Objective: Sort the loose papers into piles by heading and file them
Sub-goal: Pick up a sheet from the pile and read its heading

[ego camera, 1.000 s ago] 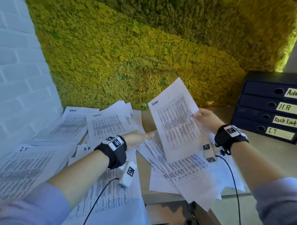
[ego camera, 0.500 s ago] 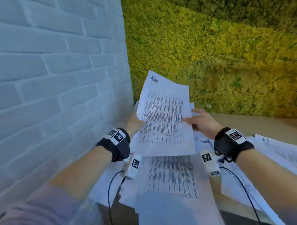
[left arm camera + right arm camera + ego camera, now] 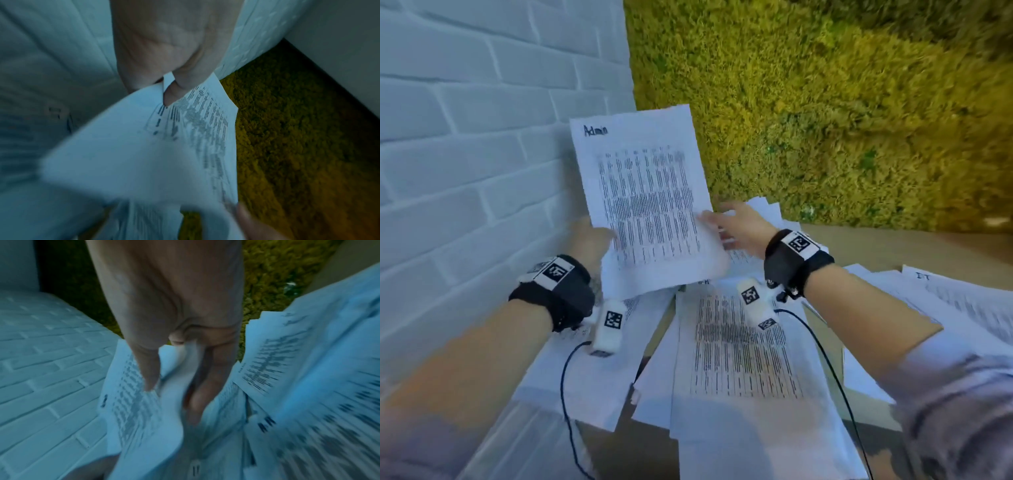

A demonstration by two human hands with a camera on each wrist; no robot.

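A printed sheet headed "Admin" (image 3: 647,198) stands nearly upright above the desk, close to the corner of the walls. My left hand (image 3: 602,236) pinches its lower left edge, and in the left wrist view the thumb (image 3: 174,87) lies on the Admin sheet (image 3: 164,154). My right hand (image 3: 709,219) pinches the lower right edge. The right wrist view shows the thumb (image 3: 148,369) on the printed face of the Admin sheet (image 3: 133,402) and fingers (image 3: 201,394) behind it. Loose printed papers cover the desk below, among them an "H.R" sheet (image 3: 739,342).
A white brick wall (image 3: 465,171) stands close on the left and a moss wall (image 3: 825,120) lies behind. More sheets overhang the desk's near edge at the left (image 3: 585,377). A stack headed "I.T" (image 3: 962,301) lies at the right. Bare desk (image 3: 893,246) shows behind it.
The Admin sheet has swung left towards the brick wall. My left hand, free one second ago, now holds its left edge, and the view has turned left, away from the drawer unit.
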